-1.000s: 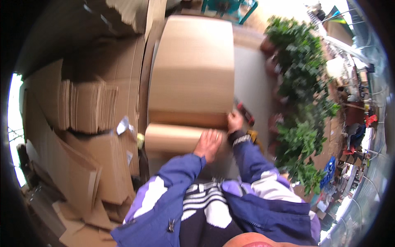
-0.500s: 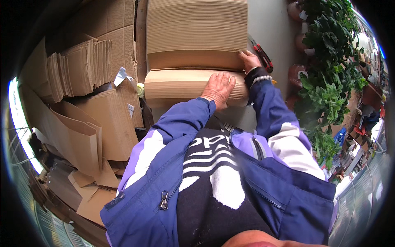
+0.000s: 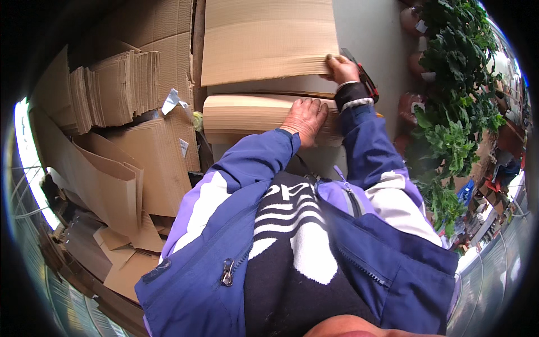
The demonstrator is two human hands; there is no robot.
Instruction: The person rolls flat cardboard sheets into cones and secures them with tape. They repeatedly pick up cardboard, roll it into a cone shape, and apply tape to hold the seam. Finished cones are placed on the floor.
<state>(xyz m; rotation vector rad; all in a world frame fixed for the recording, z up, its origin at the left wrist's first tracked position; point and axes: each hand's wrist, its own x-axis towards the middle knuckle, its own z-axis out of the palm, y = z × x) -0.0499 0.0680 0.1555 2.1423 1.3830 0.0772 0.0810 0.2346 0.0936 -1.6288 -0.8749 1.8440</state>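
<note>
A broad stack of thin tan cardboard sheets (image 3: 269,39) lies fanned on the grey tabletop. My right hand (image 3: 341,70) is closed on its near right corner, thumb on top. The near edge of this stack is bent up and stands apart from a second, rounded bundle of cardboard (image 3: 241,119) closer to me. My left hand (image 3: 306,119) rests on the right part of that bundle, palm down with fingers stretched out. Just beyond my right wrist is a red and black utility knife (image 3: 368,83), partly hidden by the hand.
Stacked and folded brown cardboard (image 3: 120,90) fills the left side, with a crumpled white scrap (image 3: 172,101) on it. Leafy green plants (image 3: 455,112) in reddish pots (image 3: 410,106) line the right side of the grey tabletop (image 3: 370,33).
My right hand has moved slightly away from me and now holds the far stack's corner. That stack's near edge has shifted away, widening the gap to the near bundle. My left hand stays on the bundle.
</note>
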